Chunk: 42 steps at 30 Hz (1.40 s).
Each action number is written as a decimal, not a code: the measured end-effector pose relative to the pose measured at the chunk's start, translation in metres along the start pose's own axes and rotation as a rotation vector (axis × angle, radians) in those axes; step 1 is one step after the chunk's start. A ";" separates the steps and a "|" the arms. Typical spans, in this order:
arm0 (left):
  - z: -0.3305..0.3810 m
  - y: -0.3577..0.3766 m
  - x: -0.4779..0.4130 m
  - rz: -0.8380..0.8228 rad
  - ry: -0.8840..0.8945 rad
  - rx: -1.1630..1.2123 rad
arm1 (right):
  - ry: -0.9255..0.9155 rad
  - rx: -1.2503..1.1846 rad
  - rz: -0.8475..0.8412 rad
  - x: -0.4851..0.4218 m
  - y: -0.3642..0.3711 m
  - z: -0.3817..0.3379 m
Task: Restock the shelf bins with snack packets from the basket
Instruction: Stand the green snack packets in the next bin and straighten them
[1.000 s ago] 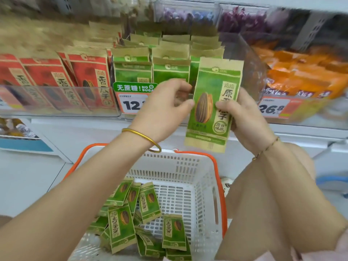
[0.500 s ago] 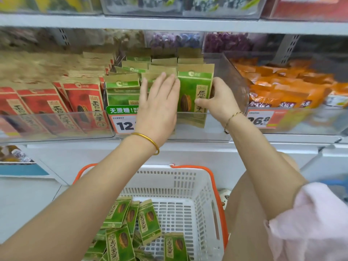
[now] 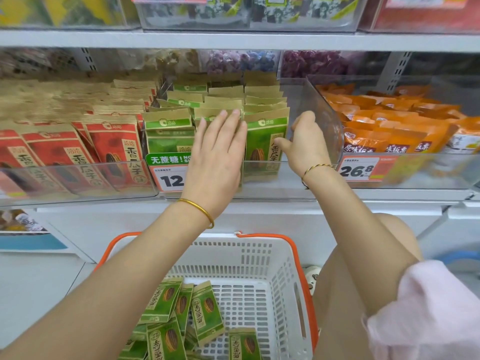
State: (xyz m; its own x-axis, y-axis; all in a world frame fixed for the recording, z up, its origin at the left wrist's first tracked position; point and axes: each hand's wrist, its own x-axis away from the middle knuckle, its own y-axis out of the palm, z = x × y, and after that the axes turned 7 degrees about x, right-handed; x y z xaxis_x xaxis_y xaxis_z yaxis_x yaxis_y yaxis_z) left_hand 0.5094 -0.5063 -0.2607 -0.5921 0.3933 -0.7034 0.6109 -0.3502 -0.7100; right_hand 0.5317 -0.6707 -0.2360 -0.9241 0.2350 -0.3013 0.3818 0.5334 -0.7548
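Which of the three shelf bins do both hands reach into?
The middle bin, holding green packets: the left hand lies on them, the right hand beside them. Its neighbours hold red packets and orange packets.

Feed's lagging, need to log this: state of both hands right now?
Left hand: open, flat against the green paper snack packets in the clear plastic shelf bin.
Right hand: thumb on edge of the frontmost green packet; grip cannot be told.

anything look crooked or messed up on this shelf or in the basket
Nothing looks spilled or torn. The red packets in the left bin lean sideways, fanned rather than upright like the green packets beside them. The loose packets in the basket lie heaped at mixed angles.
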 end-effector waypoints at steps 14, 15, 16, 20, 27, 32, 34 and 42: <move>0.002 0.007 0.002 0.061 0.030 -0.123 | -0.013 -0.064 0.085 0.001 -0.001 -0.006; 0.002 0.008 0.002 0.055 0.030 -0.143 | 0.006 -0.065 0.086 -0.001 -0.001 -0.007; 0.003 0.009 0.001 0.046 0.031 -0.163 | 0.019 -0.063 0.086 -0.003 0.000 -0.008; 0.003 0.010 0.000 0.015 0.024 -0.227 | 0.034 -0.025 0.067 -0.008 0.004 -0.011; 0.005 0.008 0.001 -0.039 0.009 -0.240 | 0.013 -0.021 0.121 0.001 0.003 -0.002; 0.006 0.006 0.004 -0.022 0.017 -0.218 | -0.034 0.001 0.192 0.013 -0.001 0.000; 0.009 0.005 0.011 0.048 0.036 -0.157 | -0.102 -0.039 0.205 0.027 -0.005 0.000; 0.007 0.030 0.109 -0.155 0.115 0.124 | -0.218 0.340 -0.771 0.090 0.060 0.039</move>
State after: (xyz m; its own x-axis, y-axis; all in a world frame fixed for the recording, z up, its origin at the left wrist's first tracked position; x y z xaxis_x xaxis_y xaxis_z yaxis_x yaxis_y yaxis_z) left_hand 0.4597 -0.4801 -0.3587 -0.6060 0.5424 -0.5819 0.4436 -0.3768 -0.8132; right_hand 0.4703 -0.6493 -0.3309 -0.9186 -0.2713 0.2874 -0.3458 0.1996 -0.9168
